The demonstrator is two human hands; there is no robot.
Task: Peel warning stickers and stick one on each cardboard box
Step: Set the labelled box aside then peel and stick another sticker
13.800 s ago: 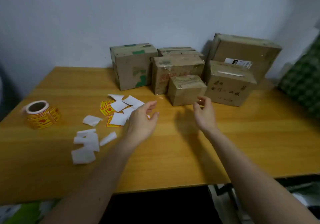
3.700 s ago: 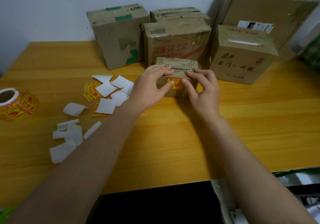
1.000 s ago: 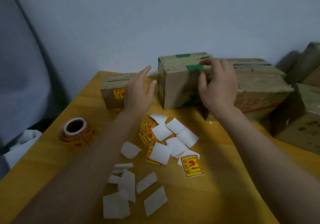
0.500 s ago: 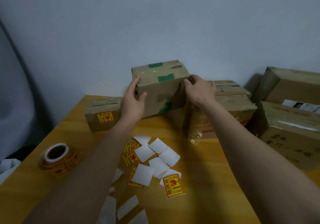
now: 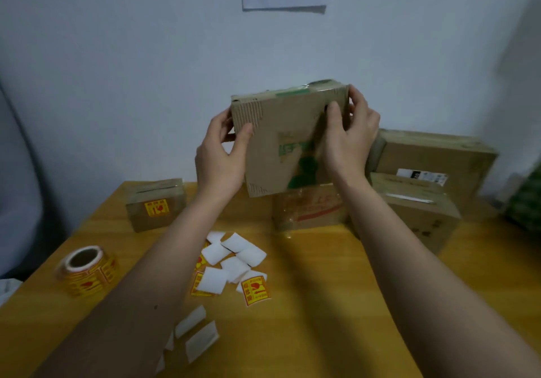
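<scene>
Box with green print [image 5: 288, 140] held up off the worktop [image 5: 336, 304] by both hands.
Left hand [image 5: 221, 155] and right hand [image 5: 348, 137] clamp opposite sides, fingers curled round the edges, probably bringing it near for labelling. One loose warning sticker [image 5: 255, 291] lies face up among white backing papers [image 5: 231, 260]; the small box [image 5: 156, 205] far left already wears one.

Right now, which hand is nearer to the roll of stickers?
Left. The left hand grips the lifted box's left side, above and right of the roll of stickers; the right hand grips its far side, farther away.
</scene>
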